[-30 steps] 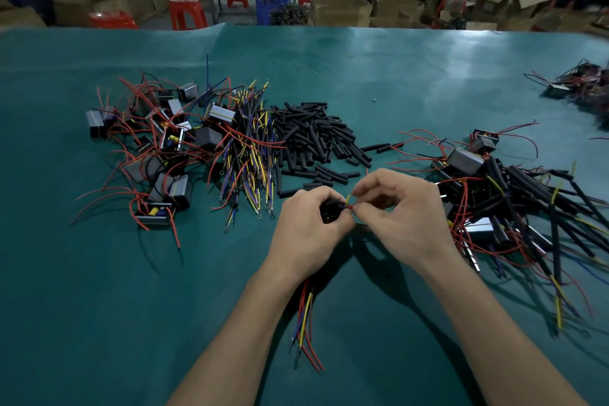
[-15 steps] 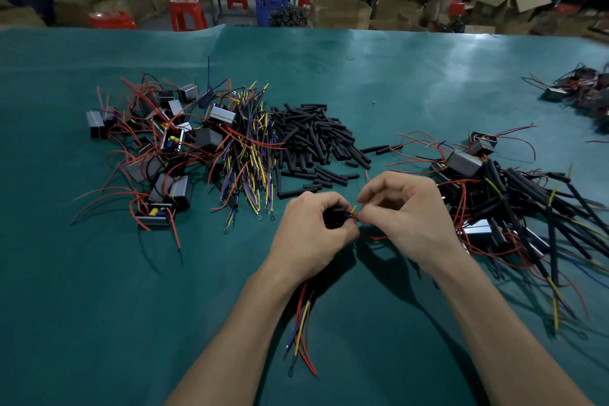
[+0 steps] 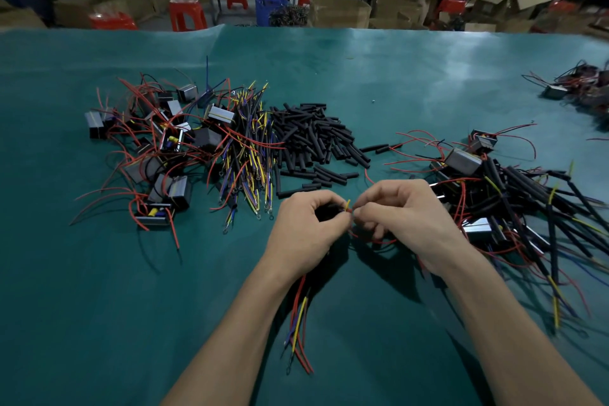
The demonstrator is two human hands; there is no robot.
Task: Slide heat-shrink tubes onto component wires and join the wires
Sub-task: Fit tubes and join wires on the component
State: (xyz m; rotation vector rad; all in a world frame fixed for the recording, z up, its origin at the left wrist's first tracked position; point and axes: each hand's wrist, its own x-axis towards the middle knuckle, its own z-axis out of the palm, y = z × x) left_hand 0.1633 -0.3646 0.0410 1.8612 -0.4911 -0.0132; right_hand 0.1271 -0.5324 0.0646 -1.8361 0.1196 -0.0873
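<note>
Joining two wire ends at mid-table

Lying at far left, a heap of components (image 3: 148, 155) with red leads sits beside a bundle of coloured wires (image 3: 247, 155), then a pile of heat-shrink tubes (image 3: 313, 138). Nearer, the left hand (image 3: 306, 231) is curled round a dark tube and wire bundle, whose tails (image 3: 296, 330) trail toward the person, long axis running near to far. Its fingertips meet the right hand (image 3: 402, 221), which pinches a red wire (image 3: 372, 241). The short yellow and red wire ends (image 3: 348, 205) point up and slightly right between both hands. This looks like the joining step; next probably calls for twisting, then sliding the tube over the joint. Finished pieces (image 3: 527, 201) lie rightmost.
</note>
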